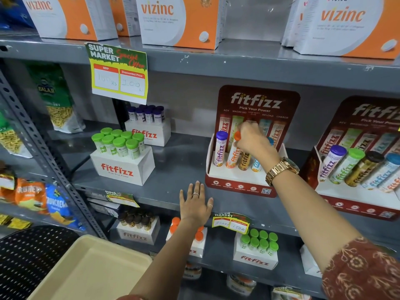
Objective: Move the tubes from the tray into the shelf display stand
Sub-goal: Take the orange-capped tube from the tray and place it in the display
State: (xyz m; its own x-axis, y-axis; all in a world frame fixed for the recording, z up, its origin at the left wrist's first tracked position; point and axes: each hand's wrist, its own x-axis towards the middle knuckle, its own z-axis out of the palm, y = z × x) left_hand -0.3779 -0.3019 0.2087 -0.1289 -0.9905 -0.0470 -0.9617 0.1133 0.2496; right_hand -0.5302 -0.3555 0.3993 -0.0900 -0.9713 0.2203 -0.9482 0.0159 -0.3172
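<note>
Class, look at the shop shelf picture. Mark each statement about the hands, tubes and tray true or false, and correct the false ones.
1. The right hand grips the orange-capped tube in the red display stand. True.
2. The left hand holds a green-capped tube. False: it rests flat and open on the shelf edge, holding nothing.
3. A purple-capped tube stands at the left end of that stand. True.
4. The beige tray is full of tubes. False: no tubes show on its visible part.
5. The watch is on the left wrist. False: it is on the right wrist.
</note>
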